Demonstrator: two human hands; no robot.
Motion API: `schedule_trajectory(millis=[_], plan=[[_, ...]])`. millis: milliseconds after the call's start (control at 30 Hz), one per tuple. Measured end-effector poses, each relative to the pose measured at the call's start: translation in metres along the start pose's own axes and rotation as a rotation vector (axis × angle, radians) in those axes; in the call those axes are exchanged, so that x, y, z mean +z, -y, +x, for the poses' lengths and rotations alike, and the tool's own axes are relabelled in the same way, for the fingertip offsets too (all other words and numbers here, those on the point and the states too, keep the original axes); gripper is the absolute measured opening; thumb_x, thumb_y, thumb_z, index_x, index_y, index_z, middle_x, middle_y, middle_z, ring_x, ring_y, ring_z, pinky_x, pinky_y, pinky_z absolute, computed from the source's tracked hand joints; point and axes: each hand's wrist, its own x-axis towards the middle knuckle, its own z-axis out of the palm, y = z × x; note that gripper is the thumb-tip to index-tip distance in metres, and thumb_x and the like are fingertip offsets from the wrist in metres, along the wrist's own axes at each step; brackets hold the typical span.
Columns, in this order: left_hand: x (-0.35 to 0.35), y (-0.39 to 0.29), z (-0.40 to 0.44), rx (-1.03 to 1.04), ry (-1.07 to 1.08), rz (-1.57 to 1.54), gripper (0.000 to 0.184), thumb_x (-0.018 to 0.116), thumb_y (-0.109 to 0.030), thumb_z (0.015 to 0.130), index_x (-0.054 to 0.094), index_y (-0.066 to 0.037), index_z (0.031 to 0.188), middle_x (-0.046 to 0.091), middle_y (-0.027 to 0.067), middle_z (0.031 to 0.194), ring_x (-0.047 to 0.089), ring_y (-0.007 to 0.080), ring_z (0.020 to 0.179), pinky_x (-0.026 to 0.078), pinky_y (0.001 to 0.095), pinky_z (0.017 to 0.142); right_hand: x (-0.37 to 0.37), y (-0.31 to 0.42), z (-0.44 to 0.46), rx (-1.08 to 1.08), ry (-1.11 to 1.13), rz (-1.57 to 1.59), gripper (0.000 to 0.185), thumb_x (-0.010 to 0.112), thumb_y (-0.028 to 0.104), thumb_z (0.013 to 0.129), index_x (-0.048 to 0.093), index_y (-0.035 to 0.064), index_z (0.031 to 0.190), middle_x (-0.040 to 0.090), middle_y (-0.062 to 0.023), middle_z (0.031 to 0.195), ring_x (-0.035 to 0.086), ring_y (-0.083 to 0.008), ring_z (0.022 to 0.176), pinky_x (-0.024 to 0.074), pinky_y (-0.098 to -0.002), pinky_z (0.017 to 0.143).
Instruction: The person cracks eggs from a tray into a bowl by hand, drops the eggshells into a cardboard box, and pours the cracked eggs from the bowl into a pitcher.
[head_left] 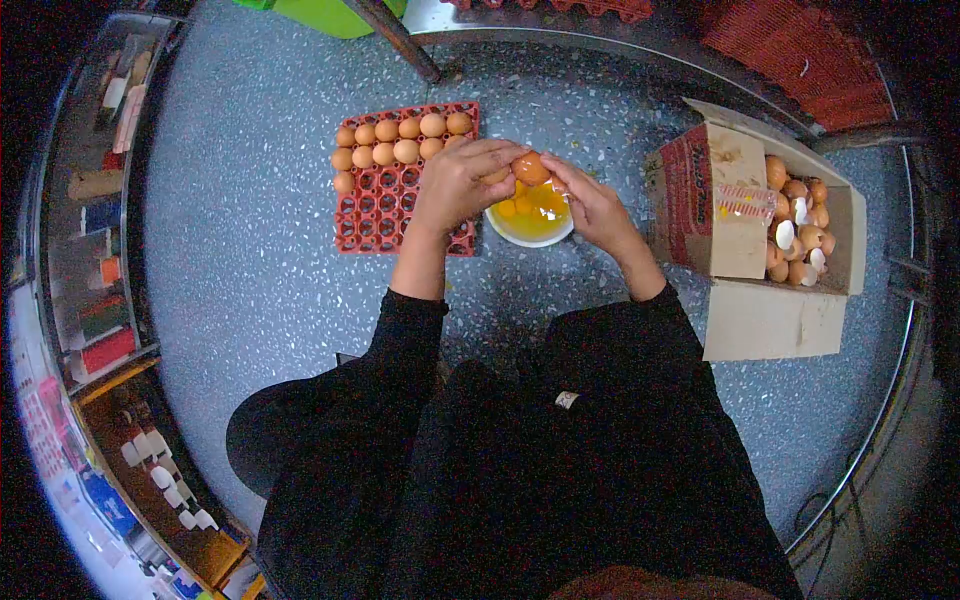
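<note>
Brown-shelled egg (531, 168) is positioned above the pale bowl (530, 242) of yolks (516, 207), grasped by the fingertips of both left hand (452, 190) and right hand (597, 210). Shell likely light, stiff, brittle, slippery where wet; support opposite sides with minimal pressure.

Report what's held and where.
A brown egg, held at its opposite sides between the fingers of the left hand and right hand; cracked or whole is unclear.
</note>
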Motion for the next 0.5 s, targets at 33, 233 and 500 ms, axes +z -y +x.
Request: schedule_trajectory(millis=[33,233,500], plan=[[-0.002,-0.002,0.001,0.021,-0.02,0.004,0.028,0.062,-0.013,0.061,0.063,-0.015,0.089,0.061,0.0008,0.088,0.058,0.0159,0.08,0.046,0.0283,0.069,-0.001,0.002,0.001,-0.022,-0.018,-0.002,0.046,0.036,-0.01,0.073,0.041,0.0017,0.116,0.044,-0.0152,0.119,0.043,-0.0276,0.11,0.0352,-0.0321,0.092],[0.006,0.003,-0.002,0.032,-0.025,0.018,0.026,0.062,-0.014,0.062,0.063,-0.013,0.089,0.062,0.0022,0.088,0.059,0.018,0.079,0.046,0.0299,0.068,0.009,-0.009,-0.003,-0.02,-0.072,0.038,0.045,0.034,-0.011,0.074,0.041,0.0014,0.117,0.046,-0.0148,0.117,0.044,-0.0261,0.109,0.0346,-0.0311,0.092],[0.043,0.029,-0.023,-0.557,0.4,-0.115,0.039,0.068,-0.025,0.063,0.061,-0.009,0.097,0.062,0.0109,0.083,0.06,0.0183,0.072,0.047,0.0274,0.066,0.044,-0.035,-0.017,0.394,-0.057,0.14,0.036,0.037,-0.001,0.08,0.043,0.0027,0.115,0.051,-0.0142,0.109,0.048,-0.0211,0.104,0.0362,-0.028,0.088]])
